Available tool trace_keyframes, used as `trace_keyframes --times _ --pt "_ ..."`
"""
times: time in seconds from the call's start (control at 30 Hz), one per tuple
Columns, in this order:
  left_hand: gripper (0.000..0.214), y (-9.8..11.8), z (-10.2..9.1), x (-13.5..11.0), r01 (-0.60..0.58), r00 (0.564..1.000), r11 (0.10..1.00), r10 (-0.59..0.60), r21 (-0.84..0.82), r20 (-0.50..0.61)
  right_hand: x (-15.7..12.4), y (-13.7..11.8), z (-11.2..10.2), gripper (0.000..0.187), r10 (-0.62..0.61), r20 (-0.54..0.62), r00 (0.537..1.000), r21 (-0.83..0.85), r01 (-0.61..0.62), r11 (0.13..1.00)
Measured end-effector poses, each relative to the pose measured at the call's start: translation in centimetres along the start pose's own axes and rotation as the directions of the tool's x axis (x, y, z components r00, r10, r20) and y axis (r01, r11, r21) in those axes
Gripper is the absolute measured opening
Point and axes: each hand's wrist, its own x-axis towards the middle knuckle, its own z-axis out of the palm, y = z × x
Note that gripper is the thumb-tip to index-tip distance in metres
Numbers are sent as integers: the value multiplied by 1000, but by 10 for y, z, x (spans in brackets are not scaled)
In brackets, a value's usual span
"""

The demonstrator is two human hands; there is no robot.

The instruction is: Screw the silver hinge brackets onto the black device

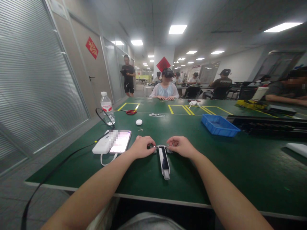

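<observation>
A long narrow grey-and-black part (164, 161) lies on the green table (216, 166), pointing toward me. My left hand (142, 147) is curled at its far end on the left side, fingertips pinched on a small metal piece there. My right hand (181, 146) is curled on the right side of the same end, fingers also pinched against it. What exactly sits between the fingertips is too small to make out.
A phone (120, 141) and white power bank (102, 146) with cable lie left of my hands. A water bottle (107, 108), red scissors (130, 112), a white round object (138, 122) and a blue tray (219, 125) stand farther back. People sit at the far side.
</observation>
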Motion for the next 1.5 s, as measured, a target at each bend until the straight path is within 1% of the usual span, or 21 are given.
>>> trace_keyframes --times 0.1,0.23,0.37,0.5,0.63,0.93,1.13,1.5 --pt "17 -2 1 0 -16 1000 1000 16 0 -9 2 4 0 20 17 -6 1000 59 -17 998" --pt "17 -3 2 1 -23 1000 1000 23 -2 -19 3 5 -1 20 74 -6 997 158 -72 985" --pt "16 -2 2 1 -24 999 1000 24 0 -22 2 -1 -1 20 160 4 987 214 -157 964" --pt "16 -2 2 1 -32 999 999 32 -10 -32 1 -9 -1 20 258 5 966 264 -250 931" --pt "16 -3 3 2 -37 999 999 37 -12 -34 0 -12 -1 20 305 7 952 293 -294 910" --pt "17 1 0 0 -29 999 1000 28 -8 -22 2 -8 2 17 294 21 956 271 -289 918" --pt "15 -1 1 1 -32 999 999 32 2 -31 3 -6 3 16 281 27 959 239 -279 930" --pt "15 -1 1 1 -40 999 999 40 -10 -32 4 4 2 12 200 60 978 167 -207 964"
